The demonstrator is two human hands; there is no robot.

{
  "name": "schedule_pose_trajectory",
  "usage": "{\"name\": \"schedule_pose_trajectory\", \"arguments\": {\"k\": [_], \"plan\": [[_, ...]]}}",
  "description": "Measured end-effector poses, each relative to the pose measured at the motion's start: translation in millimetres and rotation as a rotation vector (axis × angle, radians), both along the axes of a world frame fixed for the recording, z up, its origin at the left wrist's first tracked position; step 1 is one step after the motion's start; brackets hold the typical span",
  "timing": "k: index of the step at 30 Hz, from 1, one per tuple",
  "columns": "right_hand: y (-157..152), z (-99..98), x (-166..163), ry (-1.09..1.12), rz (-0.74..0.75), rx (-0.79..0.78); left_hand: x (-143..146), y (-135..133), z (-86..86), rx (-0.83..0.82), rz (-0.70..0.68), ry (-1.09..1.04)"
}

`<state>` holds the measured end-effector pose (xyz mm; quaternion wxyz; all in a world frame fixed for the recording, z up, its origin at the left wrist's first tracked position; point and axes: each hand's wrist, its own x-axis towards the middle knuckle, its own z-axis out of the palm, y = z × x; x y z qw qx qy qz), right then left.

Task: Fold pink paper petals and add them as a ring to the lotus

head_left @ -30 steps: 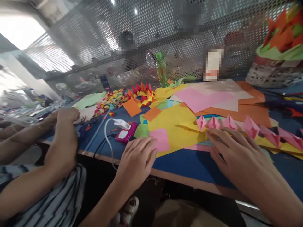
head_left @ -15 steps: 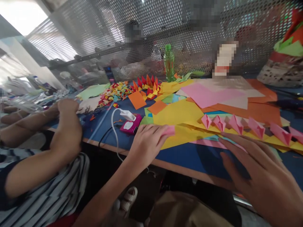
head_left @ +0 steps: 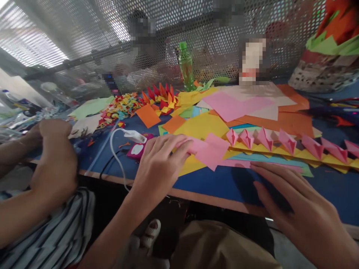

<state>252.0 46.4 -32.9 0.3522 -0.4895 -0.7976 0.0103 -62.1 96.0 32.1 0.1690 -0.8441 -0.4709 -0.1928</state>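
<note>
My left hand (head_left: 164, 157) is closed on pink paper (head_left: 195, 145) above the near part of the table. Just right of its fingers lies a pink square of paper (head_left: 215, 151); whether it joins the held paper I cannot tell. My right hand (head_left: 297, 201) is open, fingers stretched out, its fingertips by the edge of a pink and blue stack of paper (head_left: 238, 163). Beyond it runs a row of folded yellow paper (head_left: 272, 150) with pink folded points (head_left: 266, 139) standing up along it. A yellow sheet (head_left: 202, 125) is spread behind my left hand.
A magenta power adapter (head_left: 138, 149) with a white plug and cable sits left of my left hand. Orange sheets (head_left: 148, 116), a heap of small folded papers (head_left: 122, 110), a red-orange paper ring (head_left: 164, 97) and a green bottle (head_left: 186, 67) stand behind. A co-worker's arm (head_left: 56, 157) rests at left.
The view has swung to the right. A pink paper square now shows beside my left hand's fingers, where only a small pink end stuck out before. My right hand stays open.
</note>
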Motion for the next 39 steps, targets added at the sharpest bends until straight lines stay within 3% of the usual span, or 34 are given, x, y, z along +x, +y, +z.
{"name": "schedule_pose_trajectory", "arguments": {"k": [3, 6, 8, 11, 15, 18, 20, 22, 27, 32, 36, 38, 39], "plan": [[-4.8, 13.1, -10.7, 0.237, -0.011, -0.165, 20.9, -19.6, 2.6, 0.010, -0.217, -0.159], [-13.8, 29.4, -24.3, 0.718, 0.015, -0.557, 43.2, -31.4, 0.8, -0.038, -0.440, -0.126], [-18.1, 33.8, -30.0, 0.940, 0.015, -0.729, 53.6, -32.6, -0.7, -0.074, -0.487, -0.072], [-18.3, 28.0, -30.0, 1.020, 0.014, -0.719, 60.0, -29.5, -1.4, -0.189, -0.496, -0.064], [-13.9, 15.6, -16.6, 0.884, -0.103, -0.538, 52.5, -15.4, -4.7, -0.194, -0.409, -0.296], [-11.2, 11.6, -4.0, 0.660, -0.207, -0.364, 44.4, 5.9, -14.3, -0.103, -0.105, -0.367], [-9.4, 9.0, 1.5, 0.535, -0.207, -0.268, 43.3, 20.3, -22.7, -0.176, 0.081, -0.273], [-7.6, 5.2, 3.9, 0.471, -0.195, -0.227, 46.1, 30.2, -30.5, -0.297, 0.151, -0.239], [-3.4, -0.9, 7.3, 0.306, -0.195, -0.191, 45.1, 35.6, -36.4, -0.391, 0.106, -0.350], [4.8, 3.5, 17.0, 0.153, -0.144, -0.130, 3.0, 44.5, -19.3, -0.380, 0.122, -0.376], [15.0, 5.3, 20.1, 0.088, -0.076, -0.179, 5.1, 42.2, -7.5, -0.076, 0.274, -0.242], [19.4, 6.0, 19.3, 0.062, -0.023, -0.199, 29.3, 29.4, -7.5, 0.026, 0.144, -0.233], [21.2, 6.6, 18.5, 0.054, 0.008, -0.200, 44.1, 21.2, -9.4, -0.024, -0.027, -0.253]]}}
